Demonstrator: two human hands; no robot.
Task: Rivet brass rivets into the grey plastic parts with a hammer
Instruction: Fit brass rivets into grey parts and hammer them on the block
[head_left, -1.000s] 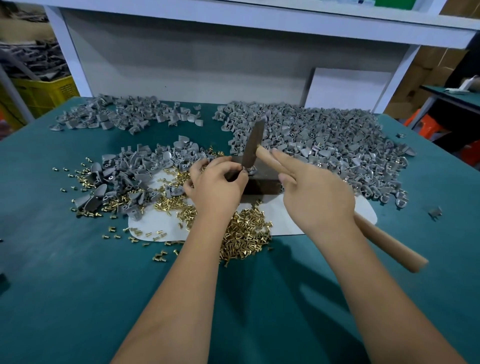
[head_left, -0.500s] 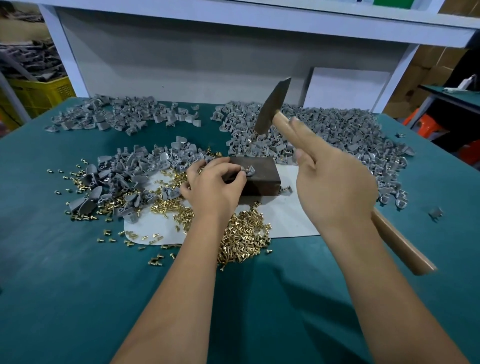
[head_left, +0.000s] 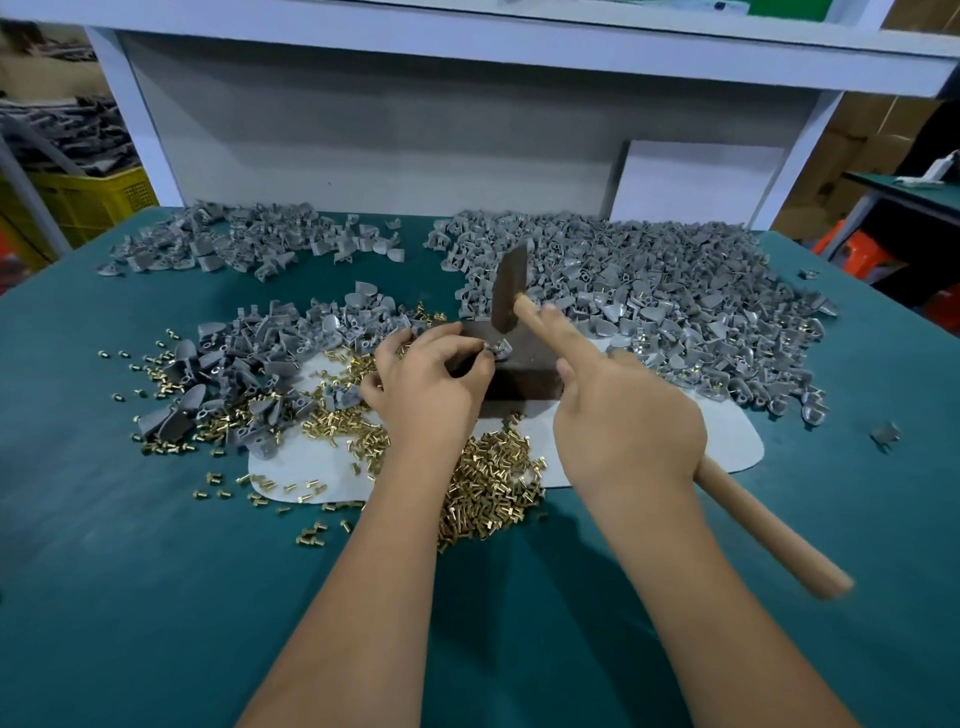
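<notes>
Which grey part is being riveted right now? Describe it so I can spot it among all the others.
Find the dark block at the middle of the green table, on the white mat. The grey part sits on the block's top, pinched by the left hand, just under the hammer held by the right hand. It is the only part lying on the block, not in a heap.

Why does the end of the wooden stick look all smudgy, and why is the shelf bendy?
Head view: the hammer is swinging in the right hand, so the handle's tail blurs; the left hand and brass rivets stay sharp. The wide lens curves the shelf.
</notes>
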